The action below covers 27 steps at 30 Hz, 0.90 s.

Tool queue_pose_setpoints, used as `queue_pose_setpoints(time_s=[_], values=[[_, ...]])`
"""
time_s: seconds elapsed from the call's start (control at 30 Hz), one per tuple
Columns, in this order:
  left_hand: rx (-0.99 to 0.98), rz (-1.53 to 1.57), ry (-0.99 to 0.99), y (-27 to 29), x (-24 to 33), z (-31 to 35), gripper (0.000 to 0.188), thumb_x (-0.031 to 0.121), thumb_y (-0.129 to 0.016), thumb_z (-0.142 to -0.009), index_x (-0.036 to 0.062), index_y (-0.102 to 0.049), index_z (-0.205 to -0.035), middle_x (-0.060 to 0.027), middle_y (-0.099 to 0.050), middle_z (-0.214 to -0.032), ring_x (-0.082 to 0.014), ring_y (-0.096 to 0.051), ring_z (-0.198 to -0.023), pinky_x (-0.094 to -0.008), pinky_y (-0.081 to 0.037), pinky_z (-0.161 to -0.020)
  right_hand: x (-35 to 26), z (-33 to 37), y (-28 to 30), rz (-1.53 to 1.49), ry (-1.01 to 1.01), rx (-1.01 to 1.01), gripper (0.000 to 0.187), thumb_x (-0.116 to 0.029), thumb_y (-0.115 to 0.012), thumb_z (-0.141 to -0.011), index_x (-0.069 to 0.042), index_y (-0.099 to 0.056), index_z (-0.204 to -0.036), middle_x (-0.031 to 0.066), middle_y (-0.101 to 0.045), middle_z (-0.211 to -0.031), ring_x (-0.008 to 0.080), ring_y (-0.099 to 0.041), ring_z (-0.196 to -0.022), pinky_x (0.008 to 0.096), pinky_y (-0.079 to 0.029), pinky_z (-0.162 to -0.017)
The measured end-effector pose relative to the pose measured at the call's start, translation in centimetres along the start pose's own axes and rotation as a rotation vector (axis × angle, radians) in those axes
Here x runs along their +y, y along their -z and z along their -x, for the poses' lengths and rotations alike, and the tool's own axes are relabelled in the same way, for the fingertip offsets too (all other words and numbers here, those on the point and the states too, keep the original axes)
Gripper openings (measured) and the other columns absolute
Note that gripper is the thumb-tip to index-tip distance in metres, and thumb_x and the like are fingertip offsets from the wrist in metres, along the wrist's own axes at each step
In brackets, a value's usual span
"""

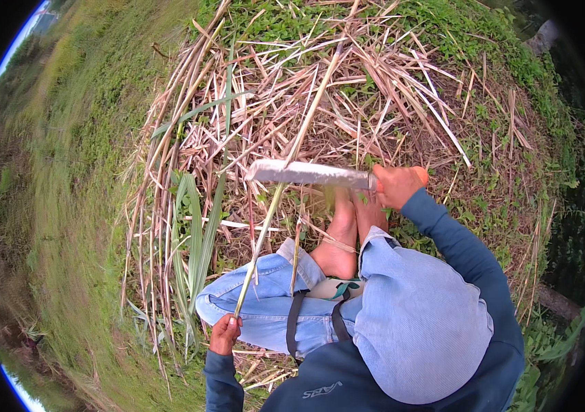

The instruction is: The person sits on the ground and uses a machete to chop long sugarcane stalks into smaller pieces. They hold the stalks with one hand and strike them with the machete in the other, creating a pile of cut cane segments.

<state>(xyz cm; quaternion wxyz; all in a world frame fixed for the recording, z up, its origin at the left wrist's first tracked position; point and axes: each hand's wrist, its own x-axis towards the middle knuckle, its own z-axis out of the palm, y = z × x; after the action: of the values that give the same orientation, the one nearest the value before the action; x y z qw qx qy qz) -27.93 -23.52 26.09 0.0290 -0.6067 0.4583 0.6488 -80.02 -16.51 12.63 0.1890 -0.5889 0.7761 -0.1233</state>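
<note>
My right hand (400, 187) is closed around the orange handle of a machete (320, 175). Its broad blade points left and lies across a long pale plant stalk (256, 251) in this view; whether steel and stalk touch, I cannot tell. In my left hand (225, 333), pinched between thumb and fingers, is the lower end of that stalk. From there it slants up and away past the blade toward the far litter. My bare feet (339, 248) sit just below the blade, partly blurred. Blue jeans (258, 288) cover my folded legs.
Cut dry stalk pieces (272, 103) litter the ground ahead. A bundle of long stalks (157, 206) runs along my left, with green blades of leaf (201, 240) beside it. Grass (86, 172) spreads farther left; low green plants (443, 27) grow at the far side.
</note>
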Motion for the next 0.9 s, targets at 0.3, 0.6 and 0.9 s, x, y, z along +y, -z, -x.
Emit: queue_pose_setpoints(time_s=[0.3, 0.6, 0.9], values=[[-0.043, 0.085, 0.059, 2.2, -2.6, 1.7, 0.03, 0.032, -0.048, -0.101, 0.006, -0.055, -0.087, 0.0024, -0.042, -0.059, -0.0053, -0.03, -0.05, -0.0213, -0.022, -0.047, 7.4, -4.8, 1.8, 0.198, -0.088, 0.004, 0.024, -0.022, -0.062, -0.08, -0.009, -0.054, -0.097, 0.0193, -0.065, -0.071, 0.0386, -0.066, -0.068, 0.0501, -0.054, -0.065], [0.086, 0.005, 0.029, 0.7, -1.9, 0.6, 0.036, 0.032, -0.045, -0.102, 0.0041, -0.056, -0.082, 0.0051, -0.04, -0.059, -0.0041, -0.03, -0.051, -0.0223, -0.023, -0.048, 2.0, -2.4, 2.8, 0.009, -0.162, 0.033, 0.023, -0.023, -0.06, -0.081, -0.005, -0.055, -0.094, 0.0194, -0.065, -0.072, 0.0386, -0.065, -0.067, 0.0506, -0.053, -0.064], [-0.002, 0.04, 0.078, 1.9, -2.8, 1.2, 0.044, 0.038, -0.044, -0.101, 0.0004, -0.057, -0.082, 0.0061, -0.035, -0.054, -0.0033, -0.027, -0.047, -0.0227, -0.02, -0.044, 4.4, -2.8, 0.9, 0.066, -0.332, 0.121, 0.023, -0.021, -0.061, -0.081, -0.006, -0.055, -0.097, 0.0207, -0.065, -0.072, 0.0397, -0.066, -0.069, 0.0506, -0.053, -0.064]])
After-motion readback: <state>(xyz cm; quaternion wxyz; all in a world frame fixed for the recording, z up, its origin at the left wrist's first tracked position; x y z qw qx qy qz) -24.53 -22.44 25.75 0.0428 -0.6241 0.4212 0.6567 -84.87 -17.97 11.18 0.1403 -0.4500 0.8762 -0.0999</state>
